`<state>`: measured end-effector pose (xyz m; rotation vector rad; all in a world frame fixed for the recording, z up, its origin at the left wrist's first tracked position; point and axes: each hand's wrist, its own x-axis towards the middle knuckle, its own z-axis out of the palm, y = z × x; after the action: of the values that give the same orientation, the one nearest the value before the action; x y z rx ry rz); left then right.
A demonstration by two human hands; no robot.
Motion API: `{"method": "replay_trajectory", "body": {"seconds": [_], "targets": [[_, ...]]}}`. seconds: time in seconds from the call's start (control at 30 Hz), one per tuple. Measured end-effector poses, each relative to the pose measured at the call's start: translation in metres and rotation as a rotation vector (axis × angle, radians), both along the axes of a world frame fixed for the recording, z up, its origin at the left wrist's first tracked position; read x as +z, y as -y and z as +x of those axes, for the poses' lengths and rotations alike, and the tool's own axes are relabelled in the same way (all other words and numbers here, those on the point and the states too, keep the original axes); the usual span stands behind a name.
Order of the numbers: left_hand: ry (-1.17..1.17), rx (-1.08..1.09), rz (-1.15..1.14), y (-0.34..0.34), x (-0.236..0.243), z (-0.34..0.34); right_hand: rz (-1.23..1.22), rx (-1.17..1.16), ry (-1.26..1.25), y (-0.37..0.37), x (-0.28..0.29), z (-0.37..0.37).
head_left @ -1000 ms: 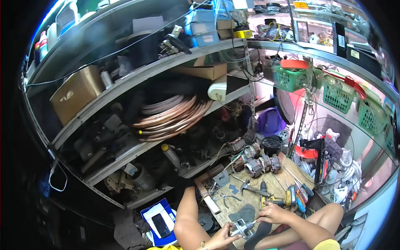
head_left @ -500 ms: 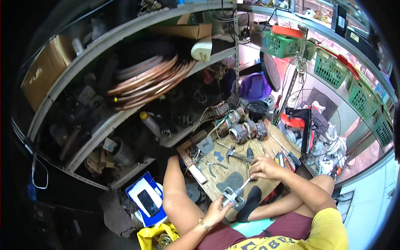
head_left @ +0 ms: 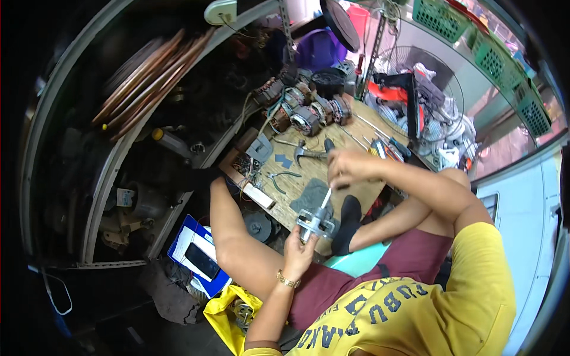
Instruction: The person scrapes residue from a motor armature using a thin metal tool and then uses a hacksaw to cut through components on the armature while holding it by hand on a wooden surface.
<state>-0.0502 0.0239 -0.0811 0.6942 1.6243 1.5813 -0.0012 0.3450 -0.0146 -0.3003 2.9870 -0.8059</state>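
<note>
My left hand (head_left: 297,243) grips a silver cast-metal bracket (head_left: 314,222) with a pale shaft (head_left: 325,197) sticking up from it. My right hand (head_left: 350,166) is at the upper end of the shaft, fingers smeared by motion, so their grip is unclear. Beneath lie a wooden board (head_left: 368,130) and a dark grey cloth (head_left: 306,202). Near my hands are a claw hammer (head_left: 306,153), a drill (head_left: 328,145) partly hidden, pliers (head_left: 279,181) and several screwdrivers (head_left: 392,148). Motor stators (head_left: 306,118) cluster at the board's back.
Metal shelving (head_left: 113,166) with copper tubing coils (head_left: 142,89) stands left. My legs (head_left: 231,237) flank the board. A phone (head_left: 202,261) lies on a blue folder, beside a yellow bag (head_left: 219,314). Right are a fan guard (head_left: 451,77), piled parts and green baskets (head_left: 490,59).
The view has tipped downward, so the shelves move up and more of my body shows. My right hand has risen along the shaft and blurred; my left still holds the bracket.
</note>
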Motion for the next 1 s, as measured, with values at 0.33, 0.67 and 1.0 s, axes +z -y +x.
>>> {"method": "replay_trajectory", "body": {"seconds": [0.33,0.67,1.0], "targets": [[-0.120,0.019,-0.073,0.003,0.003,-0.001,-0.084,-0.061,0.107,0.007,0.002,0.004],[-0.329,0.050,-0.095,0.008,0.000,-0.001,0.001,0.131,0.043,0.051,0.000,-0.001],[-0.349,0.025,-0.152,0.005,0.008,0.004,-0.005,0.053,0.218,0.032,0.006,0.000]]}}
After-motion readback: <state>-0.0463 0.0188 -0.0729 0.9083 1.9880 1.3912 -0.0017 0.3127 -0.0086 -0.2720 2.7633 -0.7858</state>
